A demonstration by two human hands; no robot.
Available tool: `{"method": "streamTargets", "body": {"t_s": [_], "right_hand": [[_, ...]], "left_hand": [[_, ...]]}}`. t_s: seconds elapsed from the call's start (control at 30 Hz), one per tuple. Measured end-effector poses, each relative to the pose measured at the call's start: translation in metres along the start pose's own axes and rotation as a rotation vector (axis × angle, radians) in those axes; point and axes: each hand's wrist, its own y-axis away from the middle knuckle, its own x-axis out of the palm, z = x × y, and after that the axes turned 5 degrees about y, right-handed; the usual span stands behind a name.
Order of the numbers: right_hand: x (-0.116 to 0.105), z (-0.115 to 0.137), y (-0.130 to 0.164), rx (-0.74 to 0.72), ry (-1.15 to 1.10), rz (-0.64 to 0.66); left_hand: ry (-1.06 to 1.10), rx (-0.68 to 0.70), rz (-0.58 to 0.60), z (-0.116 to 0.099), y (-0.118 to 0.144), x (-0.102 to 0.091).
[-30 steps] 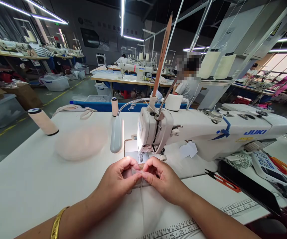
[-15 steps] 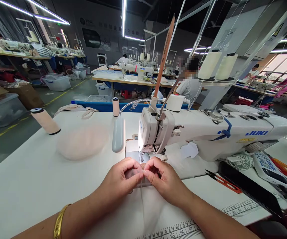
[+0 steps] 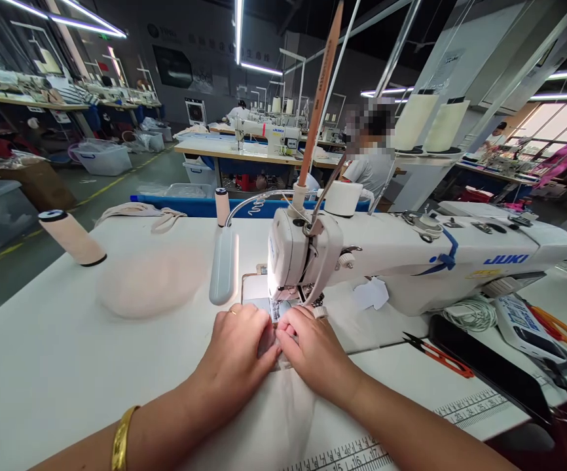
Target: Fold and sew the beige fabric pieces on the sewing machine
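Sheer fabric (image 3: 283,405) under both hands (image 3: 237,353)

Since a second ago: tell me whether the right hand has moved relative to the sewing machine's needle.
Yes. The right hand has moved forward, toward the needle area of the sewing machine; its fingers now sit right at the presser foot, pressing the sheer fabric flat.

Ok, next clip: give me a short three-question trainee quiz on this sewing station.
1. True or false: both hands press sheer fabric flat in front of the sewing machine.
2. Which wrist wears the gold bangle? A) left B) right
3. What red-handled tool lies on the table to the right of the right hand?

Key: 1. True: the left hand and the right hand meet at the presser foot. 2. A. 3. Thread snips.
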Motion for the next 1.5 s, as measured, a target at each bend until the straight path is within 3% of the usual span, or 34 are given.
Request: {"method": "streamTargets", "body": {"t_s": [0.1, 0.17, 0.23, 0.6, 0.8, 1.13, 1.33, 1.43, 1.5], "right_hand": [[0.003, -0.001, -0.006, 0.038, 0.018, -0.02], [0.003, -0.002, -0.008, 0.043, 0.023, -0.055], [0.003, -0.003, -0.007, 0.03, 0.056, -0.091], [0.006, -0.017, 0.013, -0.295, 0.27, -0.21], [0.008, -0.019, 0.009, -0.312, 0.292, -0.246], [0.011, -0.023, 0.004, -0.275, 0.34, -0.293], [0.012, -0.025, 0.003, -0.266, 0.375, -0.309], [0.007, -0.024, 0.004, -0.261, 0.387, -0.266], [-0.003, -0.022, 0.007, -0.261, 0.363, -0.204]], "left_hand": [[-0.109, 0.254, -0.159, 0.007, 0.003, 0.006], [-0.133, 0.403, -0.178, 0.011, 0.004, 0.008], [-0.125, 0.466, -0.172, 0.014, 0.004, 0.008], [-0.149, 0.449, -0.156, 0.014, 0.002, 0.004], [-0.196, 0.455, -0.216, 0.021, 0.004, 0.011], [-0.225, 0.428, -0.13, 0.015, 0.004, 0.008], [-0.195, 0.387, -0.131, 0.02, 0.007, 0.018], [-0.157, 0.365, -0.092, 0.02, 0.009, 0.013], [-0.129, 0.336, -0.001, 0.016, 0.01, 0.001]]}}
